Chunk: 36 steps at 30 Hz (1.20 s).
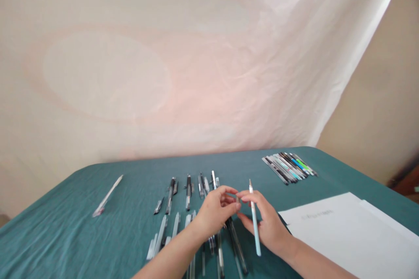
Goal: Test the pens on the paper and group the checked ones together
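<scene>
My right hand [270,231] holds a light-blue and white pen [254,222] between its fingers, uncapped, with the tip pointing up. My left hand [218,209] is closed in a pinch, its fingertips meeting those of the right hand around a small brownish piece that I cannot make out. Beneath and beside both hands lie several pens on the cloth, among them a dark pen [238,248] just under the fingers. Black pens [170,196] and loose caps [159,205] stretch to the left, and pale grey-barrelled pens [160,235] lie nearer to me.
A teal cloth [81,226] covers the table. White paper [347,235] with faint scribbles lies at the right. A tight row of pens [290,168] sits at the back right. One whitish pen [108,196] lies alone at the left. A pale curtain [196,74] hangs behind.
</scene>
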Available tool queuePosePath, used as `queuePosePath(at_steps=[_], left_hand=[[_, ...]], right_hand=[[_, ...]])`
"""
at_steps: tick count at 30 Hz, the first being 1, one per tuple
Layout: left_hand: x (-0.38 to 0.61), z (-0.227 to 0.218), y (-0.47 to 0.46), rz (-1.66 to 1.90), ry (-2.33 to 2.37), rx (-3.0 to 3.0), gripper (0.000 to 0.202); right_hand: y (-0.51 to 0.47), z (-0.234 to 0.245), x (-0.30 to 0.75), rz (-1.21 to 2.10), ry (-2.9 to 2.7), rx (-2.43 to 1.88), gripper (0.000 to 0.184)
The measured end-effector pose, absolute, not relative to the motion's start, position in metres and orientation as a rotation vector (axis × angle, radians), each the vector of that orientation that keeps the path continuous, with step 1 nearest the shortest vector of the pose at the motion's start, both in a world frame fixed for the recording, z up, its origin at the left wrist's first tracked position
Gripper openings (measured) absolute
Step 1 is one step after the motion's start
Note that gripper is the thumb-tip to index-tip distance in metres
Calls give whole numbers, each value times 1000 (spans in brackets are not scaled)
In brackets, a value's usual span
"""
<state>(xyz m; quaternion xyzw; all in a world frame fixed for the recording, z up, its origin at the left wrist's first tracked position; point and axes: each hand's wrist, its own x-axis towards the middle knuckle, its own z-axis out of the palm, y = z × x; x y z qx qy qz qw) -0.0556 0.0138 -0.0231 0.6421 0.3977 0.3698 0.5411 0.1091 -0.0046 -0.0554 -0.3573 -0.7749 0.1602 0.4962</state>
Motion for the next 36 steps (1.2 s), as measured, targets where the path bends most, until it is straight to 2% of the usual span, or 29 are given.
queuePosePath(at_steps=[7,14,26,33,36], left_hand=[[-56,-15,12,1025,925,1336,25],[-54,-3,11,1150,848,652,27],[-47,-4,2,1126,809,571,24],[-38,-5,-10,1128,755,641,28],[-36,-3,-15,1121,748,673,36]], right_hand=[[-13,-48,116,323,-2013,-836,39],[-23,-39,118,222,-2186,-726,39],[-20,-44,115,98,-2076,-723,25],[-16,-44,115,116,-2066,-697,24],[-17,-44,115,109,-2091,-686,22]])
